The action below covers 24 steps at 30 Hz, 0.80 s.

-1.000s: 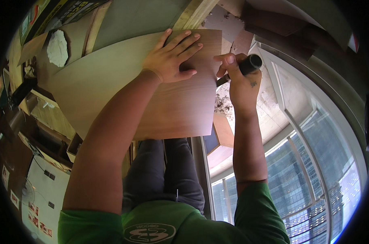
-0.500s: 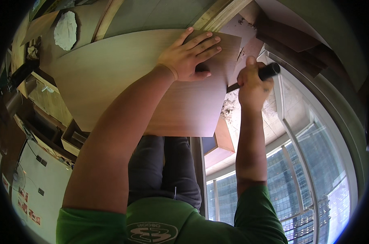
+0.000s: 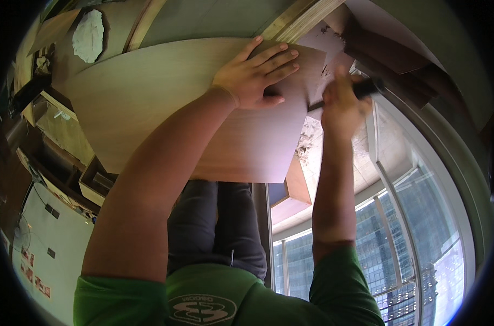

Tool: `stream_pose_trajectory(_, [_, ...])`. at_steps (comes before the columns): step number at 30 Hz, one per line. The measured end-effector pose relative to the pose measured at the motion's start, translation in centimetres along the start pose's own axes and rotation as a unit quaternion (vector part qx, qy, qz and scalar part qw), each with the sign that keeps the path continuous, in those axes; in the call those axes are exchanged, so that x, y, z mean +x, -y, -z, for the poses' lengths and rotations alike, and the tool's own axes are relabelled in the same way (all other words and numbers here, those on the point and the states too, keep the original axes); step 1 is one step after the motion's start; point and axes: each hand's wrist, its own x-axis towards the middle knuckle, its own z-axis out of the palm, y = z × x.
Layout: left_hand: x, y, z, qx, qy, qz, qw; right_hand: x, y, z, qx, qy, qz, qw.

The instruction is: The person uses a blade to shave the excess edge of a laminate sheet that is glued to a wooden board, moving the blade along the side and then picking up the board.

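Big windows [image 3: 432,212] fill my lower right, and a wooden board [image 3: 247,144] lies across the middle, in front of the legs [image 3: 195,228]. I have my left grip [image 3: 252,81] spread wide and flat on the board; my right grip [image 3: 342,108] is wrapped around a black-handled tool [image 3: 369,87], its narrow end by the board's right edge, touching or not I cannot tell.

A pale printed emblem [image 3: 202,311] marks the front of the person's green shirt [image 3: 225,278], showing a looping device inside a rounded outline, with one short row of letters [image 3: 198,298] along its upper edge. On a pale surface [image 3: 70,239] at lower left, small red-and-white prints [image 3: 42,287] hang in a cluster, any writing on them too small to read.
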Motion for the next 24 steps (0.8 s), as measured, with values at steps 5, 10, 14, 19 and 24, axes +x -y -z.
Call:
stream_pose_trajectory(5, [0.1, 0.1, -0.3, -0.008, -0.006, 0.002, 1.0, 1.5, -1.1, -0.3, -0.042, -0.006, -0.02, 0.999])
stream_pose_trajectory(10, [-0.3, 0.2, -0.2, -0.012, -0.003, 0.006, 1.0, -0.7, 1.8, -0.4, 0.003, 0.007, 0.012, 1.0])
stream_pose_trajectory(14, [0.2, -0.1, 0.0, -0.021, -0.018, -0.006, 1.0, 1.7, -0.4, -1.2, 0.002, -0.027, -0.017, 0.999])
stream_pose_trajectory(19, [-0.2, 0.2, -0.1, -0.029, -0.03, 0.044, 0.998, 0.1, 1.3, -0.3, 0.007, 0.015, 0.013, 1.0])
stream_pose_trajectory(24, [0.8, -0.2, 0.6, -0.005, -0.026, 0.051, 0.998, 3.2, -1.2, -1.8, 0.005, -0.008, -0.004, 1.0])
